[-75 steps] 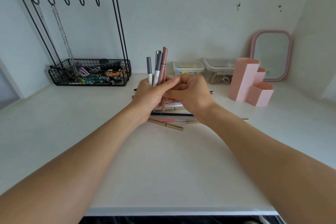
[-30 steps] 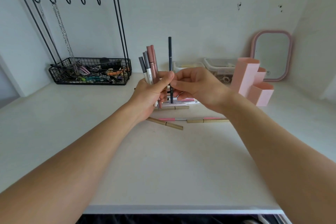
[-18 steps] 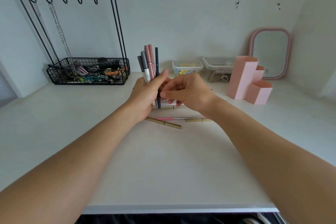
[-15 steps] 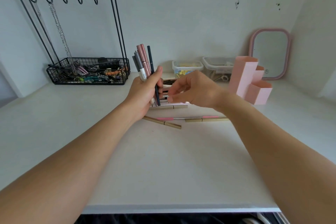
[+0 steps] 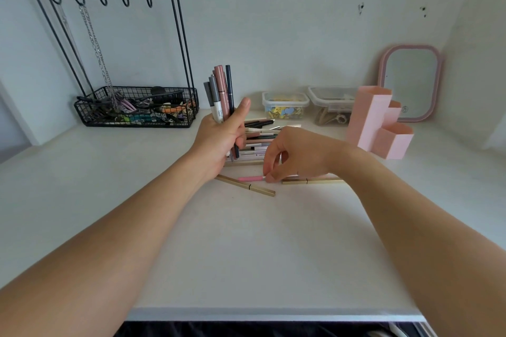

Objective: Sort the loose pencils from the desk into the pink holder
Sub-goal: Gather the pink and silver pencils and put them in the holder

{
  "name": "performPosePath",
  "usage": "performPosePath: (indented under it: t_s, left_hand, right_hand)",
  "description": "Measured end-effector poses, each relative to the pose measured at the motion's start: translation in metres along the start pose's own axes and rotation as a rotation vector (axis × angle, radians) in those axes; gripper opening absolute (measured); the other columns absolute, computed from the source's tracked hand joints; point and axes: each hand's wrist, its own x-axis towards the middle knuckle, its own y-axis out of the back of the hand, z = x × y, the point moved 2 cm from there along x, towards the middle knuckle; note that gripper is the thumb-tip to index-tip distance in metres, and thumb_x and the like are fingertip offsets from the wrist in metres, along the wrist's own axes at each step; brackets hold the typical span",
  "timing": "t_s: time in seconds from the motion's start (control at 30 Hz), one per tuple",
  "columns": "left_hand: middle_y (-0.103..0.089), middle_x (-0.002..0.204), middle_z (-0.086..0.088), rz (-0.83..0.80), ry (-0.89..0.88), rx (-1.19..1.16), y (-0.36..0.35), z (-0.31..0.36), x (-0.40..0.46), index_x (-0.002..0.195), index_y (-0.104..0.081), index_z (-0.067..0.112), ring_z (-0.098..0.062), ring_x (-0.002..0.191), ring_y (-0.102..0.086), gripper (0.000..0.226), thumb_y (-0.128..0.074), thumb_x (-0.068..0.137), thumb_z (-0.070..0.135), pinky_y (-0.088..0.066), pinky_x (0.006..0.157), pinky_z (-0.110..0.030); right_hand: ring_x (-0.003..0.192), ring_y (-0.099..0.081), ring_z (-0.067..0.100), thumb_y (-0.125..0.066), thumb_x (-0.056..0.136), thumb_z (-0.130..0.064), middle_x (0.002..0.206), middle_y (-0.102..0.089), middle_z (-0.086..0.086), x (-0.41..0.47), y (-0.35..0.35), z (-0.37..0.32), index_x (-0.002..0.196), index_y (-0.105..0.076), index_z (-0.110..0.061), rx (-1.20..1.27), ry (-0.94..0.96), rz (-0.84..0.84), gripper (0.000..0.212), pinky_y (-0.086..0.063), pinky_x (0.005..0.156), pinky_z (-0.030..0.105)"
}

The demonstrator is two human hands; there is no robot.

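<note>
- A white desk point(image 5: 246, 254) runs up to a pale wall with a few dark specks; its front edge shows as a light strip at the bottom of the view.
- At the back left corner stands a black wire rack point(image 5: 109, 44) with hooks, chains hanging from two of them, and a basket full of small items.
- Along the back edge sit two clear lidded boxes point(image 5: 286, 105), and toward the back right corner a pink-framed mirror point(image 5: 410, 82) leans on the wall.
- The pink holder point(image 5: 376, 124), with stepped compartments, stands upright in front of the mirror, near the right edge.
- The left hand point(image 5: 219, 142) grips a bundle of pens and pencils point(image 5: 220, 93) held nearly upright, tips pointing up and tilted slightly left, thumb raised beside them.
- A loose pile of pencils point(image 5: 260, 137) lies mid-desk just behind the hands, long axes mostly left to right.
- The right hand point(image 5: 295, 156) pinches the end of a pink pencil point(image 5: 250, 178) lying flat, long axis left to right.
- Two gold pencils lie close by: one point(image 5: 246, 186) slanting toward the front right, the other point(image 5: 309, 180) lying left to right, partly under the right wrist.
</note>
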Motion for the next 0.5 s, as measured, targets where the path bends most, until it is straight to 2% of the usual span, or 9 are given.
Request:
performPosePath:
  t_s: [0.13, 0.23, 0.37, 0.43, 0.5]
  left_hand:
    - [-0.035, 0.047, 0.007, 0.044, 0.052, -0.001, 0.002, 0.002, 0.001, 0.055, -0.037, 0.025, -0.015, 0.046, -0.041, 0.054, -0.064, 0.090, 0.058, -0.035, 0.068, -0.036]
    - [-0.034, 0.049, 0.006, 0.042, 0.071, -0.009, 0.000, 0.004, 0.000, 0.058, -0.036, 0.023, -0.016, 0.047, -0.041, 0.055, -0.062, 0.090, 0.059, -0.037, 0.063, -0.033]
    - [-0.032, 0.050, 0.003, -0.048, 0.070, -0.046, -0.004, 0.003, -0.003, 0.059, -0.046, 0.021, -0.014, 0.046, -0.035, 0.048, -0.067, 0.088, 0.053, -0.036, 0.049, -0.025]
    - [-0.032, 0.052, 0.003, -0.116, 0.040, -0.038, -0.008, 0.003, -0.007, 0.070, -0.058, 0.017, -0.013, 0.047, -0.034, 0.040, -0.071, 0.078, 0.054, -0.035, 0.051, -0.025]
    - [-0.034, 0.051, 0.004, -0.166, 0.030, -0.040, -0.009, 0.002, -0.009, 0.077, -0.064, 0.014, -0.012, 0.048, -0.033, 0.045, -0.077, 0.063, 0.054, -0.033, 0.051, -0.024]
  right_hand:
    - [0.061, -0.055, -0.010, -0.075, 0.085, -0.020, 0.073, -0.064, -0.018, -0.002, 0.016, 0.011, 0.087, -0.076, -0.019, -0.047, 0.002, 0.086, 0.002, -0.039, 0.059, 0.007]
    - [0.061, -0.054, -0.004, -0.069, 0.090, -0.020, 0.076, -0.065, -0.011, -0.006, 0.036, 0.025, 0.090, -0.072, -0.016, -0.027, -0.049, 0.254, 0.005, -0.042, 0.065, 0.017]
    - [0.055, -0.051, 0.011, -0.059, 0.097, -0.007, 0.066, -0.060, 0.002, -0.008, 0.043, 0.022, 0.093, -0.064, -0.001, 0.533, -0.017, 0.529, 0.010, -0.045, 0.055, 0.025]
    - [0.056, -0.054, 0.014, -0.055, 0.099, -0.005, 0.067, -0.060, 0.004, -0.006, 0.041, 0.013, 0.092, -0.061, -0.001, 0.796, 0.054, 0.572, 0.010, -0.047, 0.053, 0.024]
    - [0.059, -0.058, 0.015, -0.054, 0.099, -0.007, 0.070, -0.060, 0.005, -0.004, 0.037, 0.004, 0.092, -0.059, -0.002, 0.956, 0.111, 0.552, 0.009, -0.050, 0.056, 0.023]
